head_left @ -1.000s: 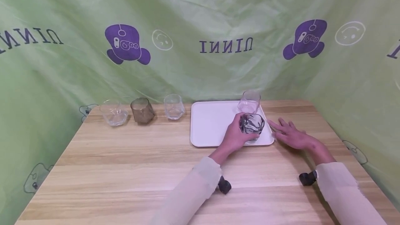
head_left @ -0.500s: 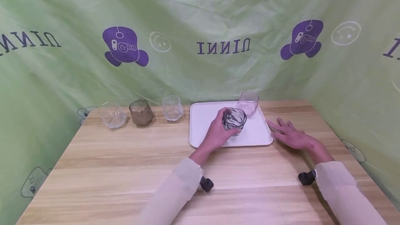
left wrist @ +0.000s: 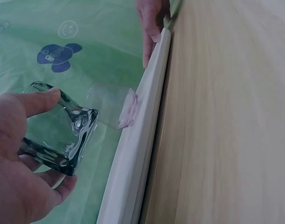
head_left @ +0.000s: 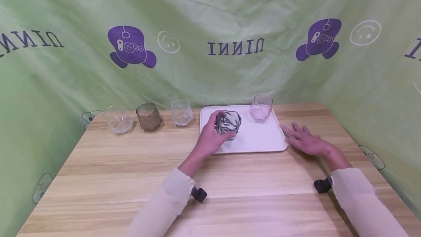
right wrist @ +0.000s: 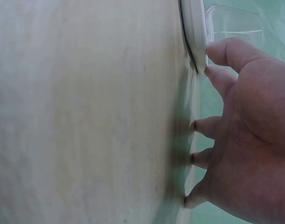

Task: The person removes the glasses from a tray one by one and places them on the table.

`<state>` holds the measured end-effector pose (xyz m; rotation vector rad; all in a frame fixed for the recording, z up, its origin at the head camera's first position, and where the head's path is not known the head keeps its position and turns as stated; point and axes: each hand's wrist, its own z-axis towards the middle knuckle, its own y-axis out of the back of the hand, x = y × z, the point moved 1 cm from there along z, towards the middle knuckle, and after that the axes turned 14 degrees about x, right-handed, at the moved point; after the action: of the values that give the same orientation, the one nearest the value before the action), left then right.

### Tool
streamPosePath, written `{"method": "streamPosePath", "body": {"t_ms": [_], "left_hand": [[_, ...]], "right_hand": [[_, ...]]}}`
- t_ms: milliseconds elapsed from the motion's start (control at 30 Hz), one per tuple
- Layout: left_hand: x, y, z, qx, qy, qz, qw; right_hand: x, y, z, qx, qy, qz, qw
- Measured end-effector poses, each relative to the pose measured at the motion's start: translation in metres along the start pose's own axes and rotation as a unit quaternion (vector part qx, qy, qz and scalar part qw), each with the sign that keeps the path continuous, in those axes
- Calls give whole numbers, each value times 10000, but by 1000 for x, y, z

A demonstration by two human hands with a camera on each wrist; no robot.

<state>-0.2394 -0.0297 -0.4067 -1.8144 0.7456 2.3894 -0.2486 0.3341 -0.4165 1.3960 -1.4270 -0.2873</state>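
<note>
My left hand [head_left: 209, 138] grips a dark grey faceted glass [head_left: 228, 123] over the left part of the white tray [head_left: 260, 138]. In the left wrist view the grey glass [left wrist: 72, 135] is held between thumb and fingers, with a gap between it and the tray [left wrist: 133, 163]. A pinkish clear glass [head_left: 261, 109] stands at the tray's back right. My right hand [head_left: 306, 142] has its fingers spread beside the tray's right edge; in the right wrist view its thumb and index finger touch the tray rim [right wrist: 196, 32], and the other fingertips [right wrist: 194, 158] rest on the table.
On the table [head_left: 131, 178], left of the tray, stand a clear glass [head_left: 182, 113], a brown glass [head_left: 149, 118] and a wide clear glass [head_left: 119, 120]. A green cloth [head_left: 190, 72] with purple prints hangs behind the table and at both sides.
My left hand has carried the grey glass leftward over the tray, away from the pinkish glass. The right hand stays in place at the tray's right edge.
</note>
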Motion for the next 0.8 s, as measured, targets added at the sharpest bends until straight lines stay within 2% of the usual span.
{"method": "streamPosePath", "body": {"t_ms": [233, 433, 633, 800], "left_hand": [[3, 25, -15, -268, -1, -206, 9994], [4, 47, -28, -418, 57, -202, 9989], [4, 66, -44, -521, 215, -243, 9981], [4, 83, -58, -681, 474, -108, 9965]], "right_hand": [[0, 0, 1, -10, 21, 3, 10000], [0, -1, 0, 25, -20, 9, 10000], [-2, -1, 0, 11, 16, 20, 10000], [-2, -1, 1, 8, 7, 12, 10000]]}}
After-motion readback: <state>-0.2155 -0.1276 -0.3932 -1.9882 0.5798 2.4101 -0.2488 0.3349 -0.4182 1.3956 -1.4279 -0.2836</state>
